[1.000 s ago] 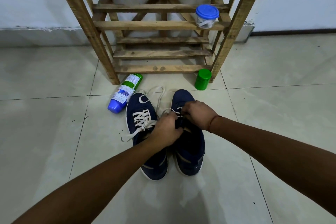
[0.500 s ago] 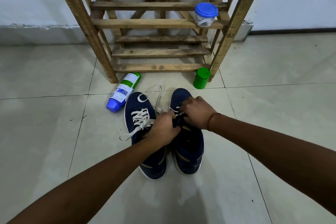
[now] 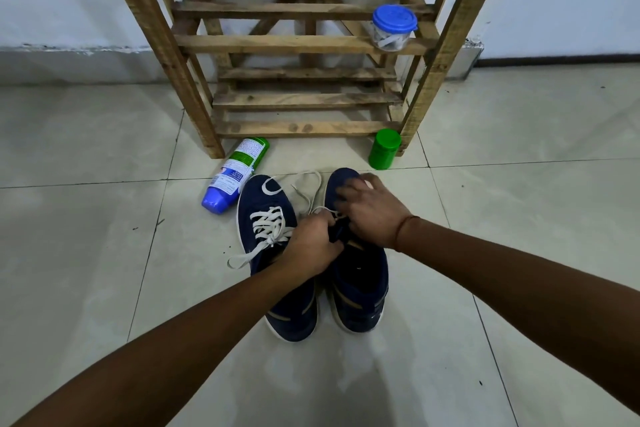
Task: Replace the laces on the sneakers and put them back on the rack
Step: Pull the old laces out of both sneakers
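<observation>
- Left hand (image 3: 311,243) pinches the white lace (image 3: 322,210), apparently to thread it.
- Right hand (image 3: 372,215), fingers spread, presses the right sneaker (image 3: 360,281), steadying it on the floor.

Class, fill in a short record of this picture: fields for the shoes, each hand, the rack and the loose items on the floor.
left sneaker: navy, white lace threaded, ends loose
right sneaker: navy, lacing under way
left hand: pinching the lace at the right sneaker
right hand: spread over that sneaker's toe end
rack: wooden, holds a blue-lidded tub
floor: lying spray bottle, upright green container
</observation>
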